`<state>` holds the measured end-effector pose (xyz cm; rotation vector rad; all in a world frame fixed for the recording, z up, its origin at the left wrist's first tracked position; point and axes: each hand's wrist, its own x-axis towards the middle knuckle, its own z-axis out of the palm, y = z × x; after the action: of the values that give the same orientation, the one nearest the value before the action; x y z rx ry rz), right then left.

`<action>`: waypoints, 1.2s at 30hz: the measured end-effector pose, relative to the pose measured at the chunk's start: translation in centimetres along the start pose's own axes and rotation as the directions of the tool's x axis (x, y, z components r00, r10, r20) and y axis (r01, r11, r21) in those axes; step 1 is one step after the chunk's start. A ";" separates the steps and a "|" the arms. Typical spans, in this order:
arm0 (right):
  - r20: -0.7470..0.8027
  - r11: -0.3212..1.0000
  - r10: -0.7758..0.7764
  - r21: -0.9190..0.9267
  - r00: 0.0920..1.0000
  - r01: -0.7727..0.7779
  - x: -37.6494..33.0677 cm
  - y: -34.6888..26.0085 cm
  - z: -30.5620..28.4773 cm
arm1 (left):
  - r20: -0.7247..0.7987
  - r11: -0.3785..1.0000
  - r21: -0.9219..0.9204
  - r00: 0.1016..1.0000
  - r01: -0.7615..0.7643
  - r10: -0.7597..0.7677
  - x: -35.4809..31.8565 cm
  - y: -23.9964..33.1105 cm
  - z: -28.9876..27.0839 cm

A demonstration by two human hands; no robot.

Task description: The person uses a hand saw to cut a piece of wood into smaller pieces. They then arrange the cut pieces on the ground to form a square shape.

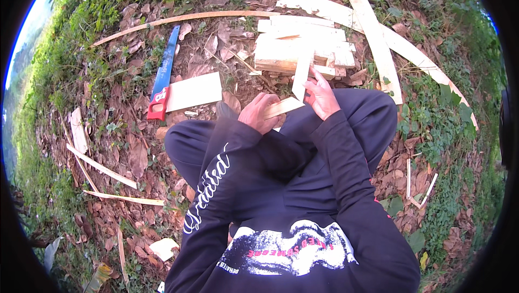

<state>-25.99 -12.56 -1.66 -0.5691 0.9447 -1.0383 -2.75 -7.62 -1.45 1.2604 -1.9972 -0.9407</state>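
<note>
My left hand [258,113] is closed round a short pale wood strip [284,107] with a slanted end, held above my crossed legs. In my right hand [323,96] is another thin wood strip [301,79], pinched between thumb and fingers and pointing away from me. The two strips come close at their near ends, forming an angle; whether they touch I cannot tell. Just beyond my hands lies a stack of pale wood boards [300,44] on the ground.
Left of the stack, a blue-bladed handsaw [164,79] with a red handle rests against a flat board [194,92]. Long planks [374,44] cross at the right. Thin offcuts [102,166] lie left among dry leaves, with green plants around.
</note>
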 end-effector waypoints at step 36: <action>0.069 0.906 -0.031 -0.419 0.997 0.057 -1.2 0.1 0.1 | -0.090 0.999 0.007 0.995 0.032 -0.031 -0.2 -0.9 0.2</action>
<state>-26.05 -11.40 -1.24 -0.9806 1.1145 -0.8517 -2.38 -7.66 -2.37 1.3187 -1.9195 -0.8755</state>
